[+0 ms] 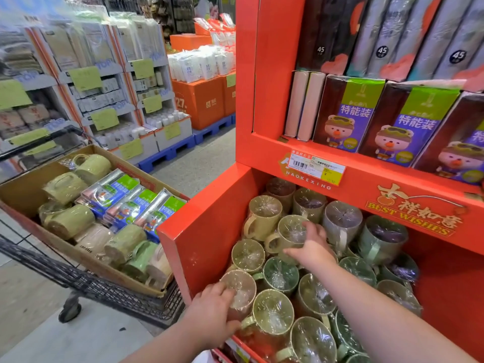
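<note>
The bottom bin of a red cardboard display stand [209,221] holds several plastic-wrapped cups in yellow, green, pink and grey. My right hand [311,244] reaches into the bin and grips a yellow-green cup [288,229] by its rim and side. Near the bin's front left corner, my left hand [213,313] holds a pinkish wrapped cup [242,284], with fingers on its rim and thumb under its side. Both forearms come in from the bottom edge.
A black wire shopping cart [86,284] stands at left, carrying a cardboard box [21,195] of wrapped cups and blue-green packets. The shelf above the bin holds boxed goods [348,113]. Stacked product pallets [201,100] line the aisle behind.
</note>
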A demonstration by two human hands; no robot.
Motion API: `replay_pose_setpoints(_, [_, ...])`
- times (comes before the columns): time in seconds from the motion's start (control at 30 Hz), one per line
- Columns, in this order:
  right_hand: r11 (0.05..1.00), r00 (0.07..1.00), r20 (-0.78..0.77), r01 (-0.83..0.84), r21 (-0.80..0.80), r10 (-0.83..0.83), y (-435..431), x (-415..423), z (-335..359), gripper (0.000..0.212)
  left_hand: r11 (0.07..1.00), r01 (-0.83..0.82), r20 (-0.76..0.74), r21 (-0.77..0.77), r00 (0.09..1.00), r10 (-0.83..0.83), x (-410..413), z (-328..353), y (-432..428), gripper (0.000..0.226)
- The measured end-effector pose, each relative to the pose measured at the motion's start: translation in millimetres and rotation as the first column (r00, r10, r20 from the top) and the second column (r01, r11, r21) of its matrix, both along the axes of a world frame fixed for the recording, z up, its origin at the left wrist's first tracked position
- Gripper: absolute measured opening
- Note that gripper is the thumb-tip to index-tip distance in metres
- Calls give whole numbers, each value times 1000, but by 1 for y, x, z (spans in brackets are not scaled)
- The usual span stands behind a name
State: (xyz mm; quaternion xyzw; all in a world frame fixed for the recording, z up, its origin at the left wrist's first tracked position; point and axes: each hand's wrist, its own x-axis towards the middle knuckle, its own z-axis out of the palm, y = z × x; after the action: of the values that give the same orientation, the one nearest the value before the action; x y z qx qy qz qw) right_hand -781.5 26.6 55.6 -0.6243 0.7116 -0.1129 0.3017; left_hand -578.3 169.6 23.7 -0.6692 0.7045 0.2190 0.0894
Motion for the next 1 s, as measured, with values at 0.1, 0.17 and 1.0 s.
replay_pose_setpoints(0.1, [999,999,-32,-42,-33,41,7,-4,0,94,1000,-7,4,-23,1000,8,-3,5,3,71])
replay_pose_setpoints(0.17, [995,994,-86,-74,-64,69,14,-4,2,94,999,-3,4,-47,1000,3,-2,6,5,69])
replay_pose_setpoints(1.0, [768,690,-492,-637,-64,531,194,203,-2,36,973,110,31,-201,994,-106,200,1,93,48])
